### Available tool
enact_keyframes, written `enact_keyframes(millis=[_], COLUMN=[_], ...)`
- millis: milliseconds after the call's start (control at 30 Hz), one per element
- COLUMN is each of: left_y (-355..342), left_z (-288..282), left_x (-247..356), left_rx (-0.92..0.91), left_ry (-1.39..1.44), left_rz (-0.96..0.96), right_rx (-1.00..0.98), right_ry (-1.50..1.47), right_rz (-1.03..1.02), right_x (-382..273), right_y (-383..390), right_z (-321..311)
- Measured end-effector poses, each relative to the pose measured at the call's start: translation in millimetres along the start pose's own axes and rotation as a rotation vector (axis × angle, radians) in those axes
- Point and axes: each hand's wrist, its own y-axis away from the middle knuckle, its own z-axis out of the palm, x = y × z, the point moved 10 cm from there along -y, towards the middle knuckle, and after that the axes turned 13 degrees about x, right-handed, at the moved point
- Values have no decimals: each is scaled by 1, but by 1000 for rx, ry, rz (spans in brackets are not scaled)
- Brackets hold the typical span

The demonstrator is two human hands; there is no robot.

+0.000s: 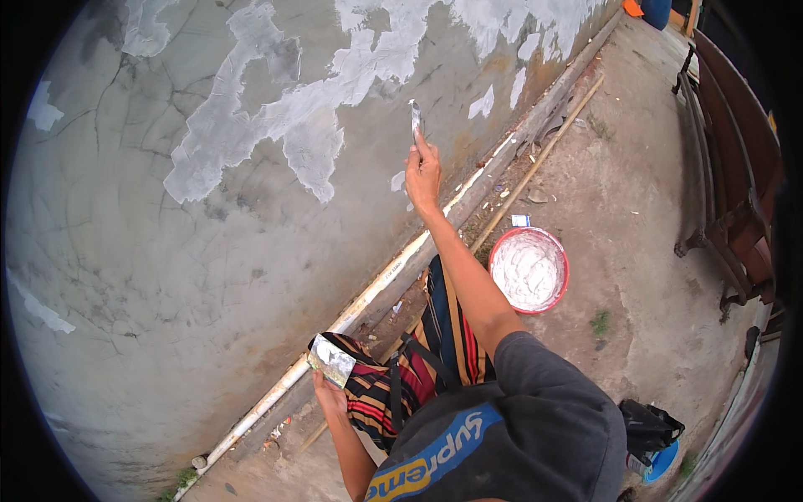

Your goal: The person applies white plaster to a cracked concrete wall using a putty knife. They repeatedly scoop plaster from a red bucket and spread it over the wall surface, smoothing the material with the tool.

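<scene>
My right hand (424, 176) reaches out to the grey wall (226, 268), its fingers wrapped round a narrow putty knife (416, 120). White filler shows at the blade's tip, which is at or very close to the wall; contact cannot be told. Irregular patches of white filler (314, 109) spread across the wall to the left of the knife. Down by my knees, my left hand (329, 396) grips a flat, pale rectangular plate (333, 360) by its lower edge. White filler is smeared on that plate.
A red-rimmed tub (566, 280) of white filler stands on the concrete floor to my right. A white pipe (376, 289) and a wooden pole (544, 159) run along the wall's foot. Dark wooden benches (736, 142) stand far right; a black bag (648, 427) lies lower right.
</scene>
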Motion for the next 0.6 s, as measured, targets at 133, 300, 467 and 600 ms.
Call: enact_keyframes(millis=[133, 300, 467, 600], left_y=[-2, -9, -12, -15], left_z=[-8, -10, 0, -5], left_x=[-1, -3, 0, -2], left_rx=[-2, -26, -28, -28], left_ry=[-18, -36, -44, -27], left_rz=[-5, -24, -13, -28], right_rx=[57, 16, -77, -211], right_ry=[-23, -73, -26, 34], right_rz=[-151, -169, -235, -162], right_x=[-23, -24, -15, -25], right_y=[8, 3, 0, -17], right_z=[5, 20, 21, -13])
